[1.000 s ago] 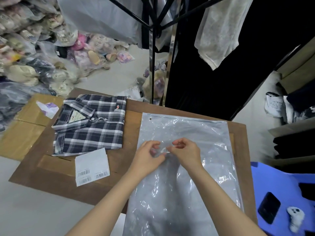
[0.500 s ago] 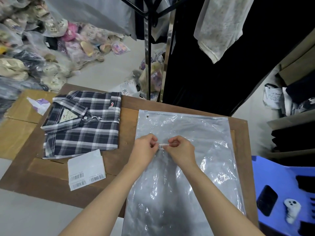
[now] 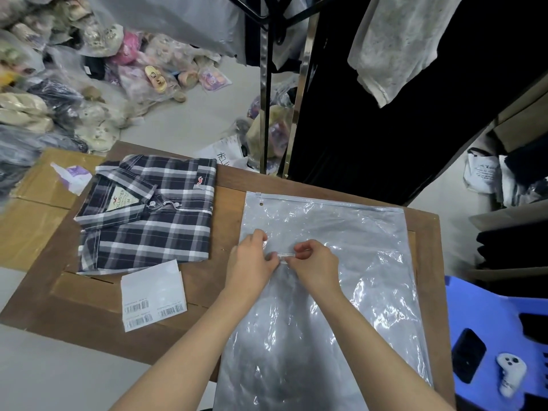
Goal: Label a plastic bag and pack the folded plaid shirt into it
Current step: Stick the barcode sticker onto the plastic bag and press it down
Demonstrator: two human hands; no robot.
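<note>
Hands were pinched on a small white barcode sticker (image 3: 285, 257), left hand (image 3: 250, 264) and right hand (image 3: 315, 264) at its ends, over the clear plastic zip bag (image 3: 355, 262). It was best laid flat, pressed smooth. Left of the bag lay the folded navy-and-white plaid shirt (image 3: 148, 215) on the brown wooden surface (image 3: 89, 301).

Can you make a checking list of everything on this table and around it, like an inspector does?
Surface: wooden table, bag hangs over its near edge.
Job's things: plastic bag lies flat; folded plaid shirt beside it, not packed; barcode label held over the bag.
Clutter: label sheet near the shirt.
Grippers: left hand and right hand pinch the label's ends.
Cables: nothing seen.
Surroundings: cardboard box, bagged goods on floor, blue stool with phone.
</note>
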